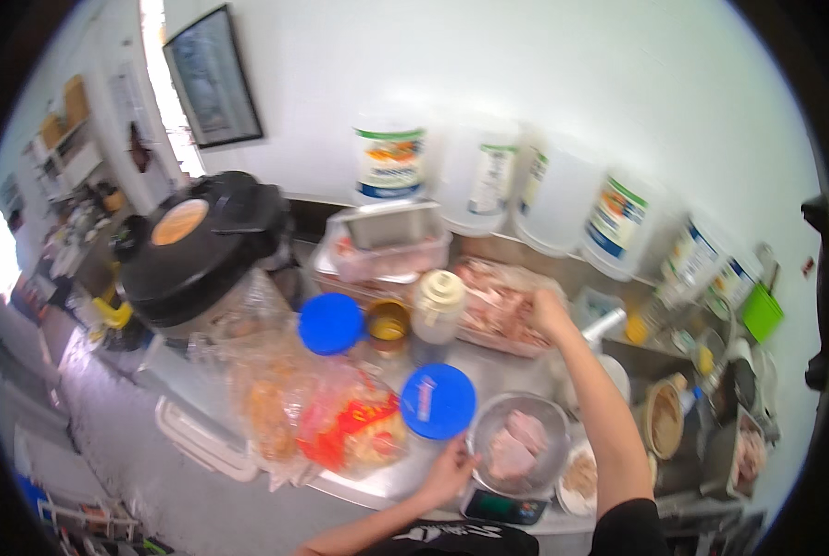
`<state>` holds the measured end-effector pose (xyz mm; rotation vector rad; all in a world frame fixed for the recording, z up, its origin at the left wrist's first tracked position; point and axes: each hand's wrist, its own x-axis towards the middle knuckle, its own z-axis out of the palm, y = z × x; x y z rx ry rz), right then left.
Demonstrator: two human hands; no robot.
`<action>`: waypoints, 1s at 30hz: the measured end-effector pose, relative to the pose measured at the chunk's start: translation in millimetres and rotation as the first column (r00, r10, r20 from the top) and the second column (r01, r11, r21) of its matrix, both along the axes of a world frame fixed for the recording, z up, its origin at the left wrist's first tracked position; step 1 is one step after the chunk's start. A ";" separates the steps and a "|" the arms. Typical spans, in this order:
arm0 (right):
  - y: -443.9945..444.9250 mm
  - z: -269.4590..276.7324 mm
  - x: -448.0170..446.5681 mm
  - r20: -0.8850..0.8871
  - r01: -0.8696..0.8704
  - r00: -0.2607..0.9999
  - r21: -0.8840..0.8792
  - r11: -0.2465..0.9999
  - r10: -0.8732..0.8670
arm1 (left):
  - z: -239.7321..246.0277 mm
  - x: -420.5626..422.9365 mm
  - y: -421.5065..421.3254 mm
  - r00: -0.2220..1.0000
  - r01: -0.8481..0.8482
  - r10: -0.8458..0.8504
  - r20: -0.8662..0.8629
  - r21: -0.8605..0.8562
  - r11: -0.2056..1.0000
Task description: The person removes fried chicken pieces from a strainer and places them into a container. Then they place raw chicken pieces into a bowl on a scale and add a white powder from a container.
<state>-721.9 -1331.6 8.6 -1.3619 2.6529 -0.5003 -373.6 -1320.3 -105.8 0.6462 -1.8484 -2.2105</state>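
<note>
A steel bowl (480, 417) with pieces of raw meat (515, 445) stands before me, on or just behind a dark device with a lit display (503, 507). My left hand (453, 469) is at the bowl's left rim, its fingers bent; whether it grips the rim is unclear. My right hand (550, 313) reaches to the right side of a clear plastic tub (498, 344) filled with raw meat; its fingertips are blurred. A blue-lidded container (438, 402) stands just left of the bowl, and a white bowl of pale, crumbly food (580, 479) is at its right.
Plastic bags of food (345, 431), a squeeze bottle (439, 306), another blue lid (331, 324) and stacked tubs (387, 257) stand left of the meat tub. A big black-lidded container (185, 257) is farther left. Translucent buckets (480, 181) line the wall. A sink area with dishes lies right.
</note>
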 end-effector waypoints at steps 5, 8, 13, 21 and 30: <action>11.9 3.6 7.9 0.089 0.071 0.994 -0.050 0.996 -0.066 | 23.4 4.1 -3.4 0.994 -0.017 0.037 -0.104 0.188 0.982; 4.6 -17.2 18.4 0.264 0.233 0.947 -0.161 0.959 -0.186 | 25.8 1.7 -2.0 0.994 0.006 0.011 -0.105 0.158 0.987; -41.7 -23.3 55.8 -0.009 0.185 0.983 0.090 0.979 -0.185 | 26.5 6.0 -2.2 0.998 -0.033 0.039 -0.050 0.120 0.992; -40.3 -13.5 17.9 -0.044 0.168 0.984 -0.077 0.983 -0.171 | 17.9 4.5 -4.1 0.997 -0.052 0.058 -0.048 0.124 0.991; 6.7 68.9 22.3 0.367 0.277 0.924 -0.444 0.852 -0.109 | 17.7 3.7 0.5 0.992 -0.055 0.071 -0.103 0.154 0.987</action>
